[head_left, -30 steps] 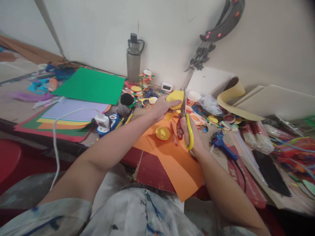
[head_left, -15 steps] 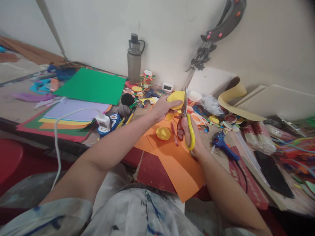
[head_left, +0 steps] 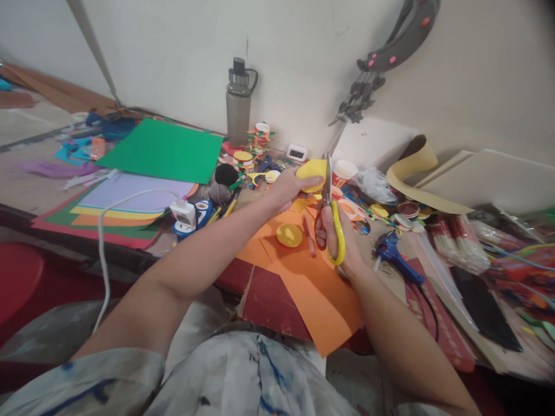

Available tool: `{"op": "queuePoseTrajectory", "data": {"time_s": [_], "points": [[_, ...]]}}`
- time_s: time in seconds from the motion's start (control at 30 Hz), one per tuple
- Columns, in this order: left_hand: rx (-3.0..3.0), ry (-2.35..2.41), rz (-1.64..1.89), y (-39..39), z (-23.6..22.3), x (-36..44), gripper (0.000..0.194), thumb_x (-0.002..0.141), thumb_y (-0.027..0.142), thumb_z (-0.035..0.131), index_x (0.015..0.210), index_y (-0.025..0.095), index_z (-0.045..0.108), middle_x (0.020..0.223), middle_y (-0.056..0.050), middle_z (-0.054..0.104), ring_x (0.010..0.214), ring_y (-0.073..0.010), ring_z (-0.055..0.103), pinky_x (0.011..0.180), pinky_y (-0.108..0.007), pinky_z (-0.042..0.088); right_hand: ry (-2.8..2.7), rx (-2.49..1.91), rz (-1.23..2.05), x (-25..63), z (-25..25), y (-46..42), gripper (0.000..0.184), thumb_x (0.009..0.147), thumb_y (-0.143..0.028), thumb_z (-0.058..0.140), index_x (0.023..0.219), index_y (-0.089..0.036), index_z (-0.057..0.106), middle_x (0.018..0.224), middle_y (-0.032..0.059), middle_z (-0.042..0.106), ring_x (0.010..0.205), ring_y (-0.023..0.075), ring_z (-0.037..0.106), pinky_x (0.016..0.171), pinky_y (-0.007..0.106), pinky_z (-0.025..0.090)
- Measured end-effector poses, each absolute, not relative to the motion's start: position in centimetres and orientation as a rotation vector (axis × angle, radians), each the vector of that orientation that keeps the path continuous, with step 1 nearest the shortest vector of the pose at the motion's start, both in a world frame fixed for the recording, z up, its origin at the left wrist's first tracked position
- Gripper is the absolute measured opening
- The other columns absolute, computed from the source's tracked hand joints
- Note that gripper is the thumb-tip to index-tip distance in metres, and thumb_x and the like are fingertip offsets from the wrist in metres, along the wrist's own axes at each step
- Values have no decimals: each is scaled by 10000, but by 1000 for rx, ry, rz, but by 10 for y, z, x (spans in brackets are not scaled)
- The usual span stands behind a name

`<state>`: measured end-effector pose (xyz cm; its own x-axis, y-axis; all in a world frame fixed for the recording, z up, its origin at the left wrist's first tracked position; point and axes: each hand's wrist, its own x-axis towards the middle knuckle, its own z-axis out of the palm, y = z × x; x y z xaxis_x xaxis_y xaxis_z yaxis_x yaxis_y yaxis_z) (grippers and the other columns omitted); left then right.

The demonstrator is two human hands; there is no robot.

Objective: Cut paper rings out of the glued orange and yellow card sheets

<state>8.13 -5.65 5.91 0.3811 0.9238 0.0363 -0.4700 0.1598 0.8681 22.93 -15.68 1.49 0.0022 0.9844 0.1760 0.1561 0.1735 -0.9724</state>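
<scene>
My left hand [head_left: 291,188] pinches a piece of yellow paper [head_left: 310,171] above the middle of the table. In my right hand [head_left: 333,230] is a pair of scissors [head_left: 337,245] with yellow handles, its blades pointing up along the right edge of that paper. The blades look nearly closed; whether they are through the paper I cannot tell. Below the hands, a round yellow disc [head_left: 289,236] lies on orange paper sheets [head_left: 318,294]. Beside it, close to my right hand, rests a red pen [head_left: 309,237].
To the left are a green sheet [head_left: 162,151], stacked coloured paper and a white plug with its cable [head_left: 103,254]. A grey bottle [head_left: 238,107] stands at the wall. On the right lie a blue glue gun [head_left: 398,259], a paper cup [head_left: 344,173] and brush packs [head_left: 459,242].
The view has shifted slightly. Both hands keep their holds on the yellow paper and the scissors, with hardly any movement between them.
</scene>
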Motion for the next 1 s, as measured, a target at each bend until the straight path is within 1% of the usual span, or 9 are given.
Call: {"op": "queuePoseTrajectory", "data": {"time_s": [0.1,0.17,0.27,0.33,0.5,0.67,0.83,1.0], "points": [[946,593,1086,-56,60,80,268,792,89,1009,892,107,761,777,17,746,637,-64,619,601,-234,414,-1395,-1199,972,230,15,-158,783,878,-1043,681,1023,-306,459,668,-104,417,490,111,377,426,262,382],[937,585,1093,-57,61,80,280,781,83,1010,862,112,744,754,29,724,634,-64,610,599,-236,410,-1408,-1206,932,231,14,-157,762,904,-1027,668,1008,-301,458,695,-90,459,505,107,402,433,252,393],[924,563,1112,-58,62,80,319,755,107,1035,851,118,731,774,27,730,672,-73,637,620,-234,421,-1443,-1225,867,233,12,-156,739,939,-1015,629,989,-295,466,745,-58,532,521,107,449,425,246,403],[923,568,1120,-58,62,81,329,754,123,1043,857,120,731,789,23,737,686,-76,649,632,-234,433,-1457,-1230,865,233,13,-156,742,941,-1021,618,987,-295,471,746,-51,546,508,108,453,409,251,407],[969,616,1120,-58,60,81,314,784,139,1036,880,127,737,774,31,732,650,-69,635,589,-231,407,-1509,-1182,929,226,23,-160,777,923,-1063,578,1057,-301,499,676,-76,472,465,135,457,381,286,432],[985,628,1124,-57,58,82,244,848,105,984,928,119,755,773,37,737,646,-60,642,576,-216,414,-1514,-1168,933,224,26,-160,810,895,-1093,563,1060,-304,483,644,-93,424,454,144,430,368,293,410],[1003,638,1114,-55,57,82,243,850,114,987,972,120,776,797,37,757,667,-57,667,584,-205,431,-1490,-1168,946,227,23,-159,798,894,-1075,607,1044,-304,467,681,-85,435,484,134,415,397,289,409],[1015,631,1106,-53,54,82,285,823,160,1020,970,124,778,821,27,771,685,-61,679,596,-205,436,-1462,-1179,974,227,26,-161,812,868,-1087,624,1043,-309,471,683,-86,434,479,139,423,394,300,410]]}}
